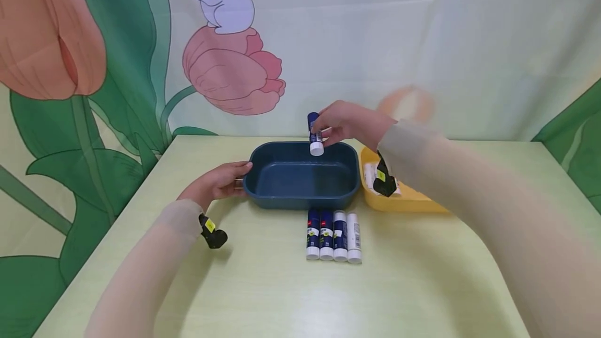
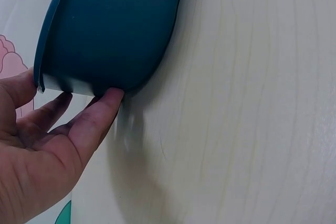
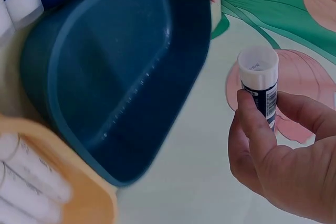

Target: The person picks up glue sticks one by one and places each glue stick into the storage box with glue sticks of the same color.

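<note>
Glue stick (image 1: 315,134), navy with a white end, is pinched between the thumb and fingers of the right hand (image 1: 345,119), narrowed around its barrel. It is held up off the table (image 1: 263,286), between 12 and 1 o'clock from the middle of the blue tub (image 1: 281,202); in the head view its white end, lowest, overlaps the tub's far rim. The right wrist view shows a hollow in that white end, with a faint mark too small to read.

At the tub's 9 o'clock end, the left hand (image 1: 227,180) grips it, thumb at the rim and fingers against the outer wall.

Toward 5 o'clock, just in front of the tub, a row of four glue sticks (image 1: 339,239) lies side by side, white ends pointing to 6 o'clock. Three have navy labels; the fourth, on the 3 o'clock side, is mostly white.

Just beside the blue tub at 3 o'clock stands the yellow tub (image 1: 404,204), partly hidden by the right forearm. White sticks (image 3: 31,182) lie inside it, blurred in the right wrist view.

Behind the table hangs a backdrop (image 1: 347,40), with a white rabbit (image 1: 227,4) on a pink flower toward 11 o'clock.
</note>
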Motion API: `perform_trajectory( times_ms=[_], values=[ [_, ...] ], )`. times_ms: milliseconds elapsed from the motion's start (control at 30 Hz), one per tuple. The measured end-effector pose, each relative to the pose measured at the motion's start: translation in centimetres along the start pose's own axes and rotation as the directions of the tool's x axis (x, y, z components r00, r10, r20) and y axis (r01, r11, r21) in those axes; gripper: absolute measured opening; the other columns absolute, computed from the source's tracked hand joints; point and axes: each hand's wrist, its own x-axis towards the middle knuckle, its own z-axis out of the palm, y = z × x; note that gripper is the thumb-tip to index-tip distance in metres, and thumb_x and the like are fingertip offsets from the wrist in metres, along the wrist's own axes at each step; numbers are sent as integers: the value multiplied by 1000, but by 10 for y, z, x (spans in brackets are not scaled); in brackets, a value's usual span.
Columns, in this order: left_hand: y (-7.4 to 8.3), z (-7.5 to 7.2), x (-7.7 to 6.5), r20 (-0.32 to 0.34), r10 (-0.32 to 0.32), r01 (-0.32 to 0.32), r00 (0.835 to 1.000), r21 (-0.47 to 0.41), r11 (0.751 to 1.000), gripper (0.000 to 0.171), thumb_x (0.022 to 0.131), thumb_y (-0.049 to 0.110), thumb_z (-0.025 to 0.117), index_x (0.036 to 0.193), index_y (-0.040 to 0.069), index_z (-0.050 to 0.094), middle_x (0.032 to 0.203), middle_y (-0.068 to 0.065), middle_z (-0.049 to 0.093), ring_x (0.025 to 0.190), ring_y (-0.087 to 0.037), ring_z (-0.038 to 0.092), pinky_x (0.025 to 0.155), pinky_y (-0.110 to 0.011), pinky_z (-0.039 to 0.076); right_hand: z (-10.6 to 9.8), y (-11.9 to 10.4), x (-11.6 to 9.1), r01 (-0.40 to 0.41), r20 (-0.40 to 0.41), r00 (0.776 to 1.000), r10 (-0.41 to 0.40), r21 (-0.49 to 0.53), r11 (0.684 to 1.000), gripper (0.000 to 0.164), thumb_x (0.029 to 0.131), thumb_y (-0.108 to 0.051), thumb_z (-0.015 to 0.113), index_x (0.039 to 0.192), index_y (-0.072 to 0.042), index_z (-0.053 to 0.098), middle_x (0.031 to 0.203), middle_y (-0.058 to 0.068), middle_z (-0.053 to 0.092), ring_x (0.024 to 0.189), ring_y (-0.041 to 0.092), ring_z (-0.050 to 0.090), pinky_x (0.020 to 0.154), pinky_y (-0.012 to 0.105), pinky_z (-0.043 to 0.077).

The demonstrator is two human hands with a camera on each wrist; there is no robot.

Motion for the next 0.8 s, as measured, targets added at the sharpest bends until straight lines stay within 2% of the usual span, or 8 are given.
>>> perform_trajectory(
  times_ms=[267, 533, 800],
  values=[
    [0, 0, 3, -11, 1, 0, 1000, 6, 1000, 59, 113, 32, 33, 165, 13, 16, 151, -15, 41, 107, -17, 55, 79, -21, 56, 19, 19, 21, -24, 32, 999, 25, -49, 999, 62, 99, -1, 60, 156, -3, 35, 154, 19, 47, 135, 28, 53, 111, 43, 50],
    [-1, -1, 3, -4, 3, -3, 1000, 3, 1000, 59, 113, 33, 33, 165, 13, 15, 149, -14, 42, 109, -17, 54, 80, -21, 55, 28, 42, 39, -72, 38, 996, 75, -76, 995, 51, 99, -1, 61, 147, 6, 46, 153, 21, 48, 139, 31, 53, 110, 43, 51],
    [0, 0, 2, -11, 0, -1, 1000, -11, 1000, 58, 113, 32, 33, 165, 13, 16, 140, -10, 46, 105, -16, 54, 78, -22, 56, 31, 62, 50, -92, 7, 996, 94, -154, 984, 53, 97, -1, 64, 147, 5, 46, 151, 21, 50, 114, 27, 62, 105, 40, 54]
  ],
)
